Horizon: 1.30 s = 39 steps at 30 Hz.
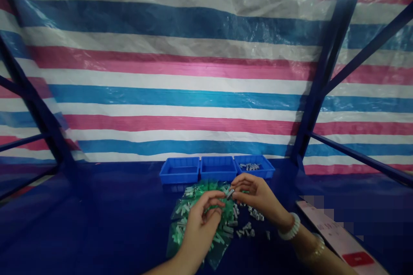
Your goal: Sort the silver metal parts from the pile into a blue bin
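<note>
Between my two hands is a small silvery metal piece point(229, 194), close to the fingertips of both. My right hand point(253, 191) has its thumb and index finger closed on one end of it. My left hand point(206, 212) has curled fingers near the other end; whether they grip anything is too small to tell. Under my hands lie clear bags of green and pale pieces point(180, 232). Loose metal pieces point(256, 213) are scattered on the blue table to the right of the bags.
Three blue trays point(218, 176) stand in a row behind the bags; the right one holds metal pieces point(250, 166). A pinkish board with a red patch point(335, 232) lies at the right. Dark blue frame posts point(325, 68) rise at both sides before a striped sheet point(180, 99).
</note>
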Available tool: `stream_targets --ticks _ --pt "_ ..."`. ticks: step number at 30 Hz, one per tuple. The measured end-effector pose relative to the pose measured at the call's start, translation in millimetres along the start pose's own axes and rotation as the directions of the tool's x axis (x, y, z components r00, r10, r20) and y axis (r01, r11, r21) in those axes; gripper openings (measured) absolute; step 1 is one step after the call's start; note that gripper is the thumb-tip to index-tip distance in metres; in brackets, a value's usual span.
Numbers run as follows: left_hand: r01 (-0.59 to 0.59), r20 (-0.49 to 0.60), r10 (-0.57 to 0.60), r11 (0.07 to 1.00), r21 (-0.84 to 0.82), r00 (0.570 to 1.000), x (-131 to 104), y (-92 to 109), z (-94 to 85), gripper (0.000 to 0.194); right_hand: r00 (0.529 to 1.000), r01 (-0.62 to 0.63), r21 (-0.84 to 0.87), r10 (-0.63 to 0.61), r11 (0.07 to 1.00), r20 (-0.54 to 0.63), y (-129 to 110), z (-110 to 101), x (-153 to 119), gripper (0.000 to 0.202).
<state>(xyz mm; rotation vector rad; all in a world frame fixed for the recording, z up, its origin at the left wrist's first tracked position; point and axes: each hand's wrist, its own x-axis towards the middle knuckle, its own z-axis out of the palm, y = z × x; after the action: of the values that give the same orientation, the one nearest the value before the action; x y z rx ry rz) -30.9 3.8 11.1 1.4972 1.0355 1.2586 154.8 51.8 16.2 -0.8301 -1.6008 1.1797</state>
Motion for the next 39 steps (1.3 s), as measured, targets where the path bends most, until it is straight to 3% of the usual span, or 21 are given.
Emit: stream_targets --ticks 4,9,12,16,19,23,27,30,34,39 --pt "0.107 0.039 -0.104 0.987 -0.118 0.994 0 -2 1.8 0.029 0.981 0.180 -0.143 -0.188 0.973 -0.046 0 12 -7 0.017" --pt "0.204 0.129 -0.175 0.941 -0.269 0.976 -1 -2 6.3 0.034 0.892 0.438 -0.404 -0.445 0.803 0.082 -4 19 -13 0.013" --pt "0.204 0.147 -0.166 0.929 -0.309 0.975 -1 -1 7.3 0.035 0.860 0.499 -0.425 -0.493 0.755 0.135 -5 19 -15 0.017" --pt "0.139 0.049 -0.130 0.955 -0.264 0.990 -2 1 4.7 0.033 0.877 0.462 -0.393 -0.475 0.795 0.071 -2 16 -12 0.024" --pt "0.054 -0.005 -0.056 0.982 -0.179 0.998 -4 2 2.0 0.033 0.928 0.352 -0.303 -0.372 0.885 -0.010 3 14 -8 0.025" --pt "-0.070 0.058 0.074 0.995 -0.071 0.996 -9 3 1.0 0.035 0.981 0.189 -0.110 -0.192 0.976 -0.012 10 18 -6 0.024" --pt "-0.113 0.094 0.115 0.993 -0.019 0.989 -9 3 0.6 0.034 0.987 0.158 -0.012 -0.158 0.987 -0.003 13 19 -5 0.024" --pt "-0.108 0.075 0.108 0.994 -0.008 0.991 -6 3 -1.6 0.033 0.966 0.195 -0.174 -0.220 0.965 -0.134 15 2 4 0.022" --pt "-0.093 0.038 0.092 0.996 0.018 0.995 -4 2 -3.8 0.036 0.870 0.140 -0.518 -0.354 0.844 -0.342 28 -39 26 0.012" --pt "-0.094 0.029 0.092 0.994 0.052 0.995 -3 2 -2.6 0.034 0.861 0.065 -0.635 -0.365 0.770 -0.354 46 -67 40 0.015"
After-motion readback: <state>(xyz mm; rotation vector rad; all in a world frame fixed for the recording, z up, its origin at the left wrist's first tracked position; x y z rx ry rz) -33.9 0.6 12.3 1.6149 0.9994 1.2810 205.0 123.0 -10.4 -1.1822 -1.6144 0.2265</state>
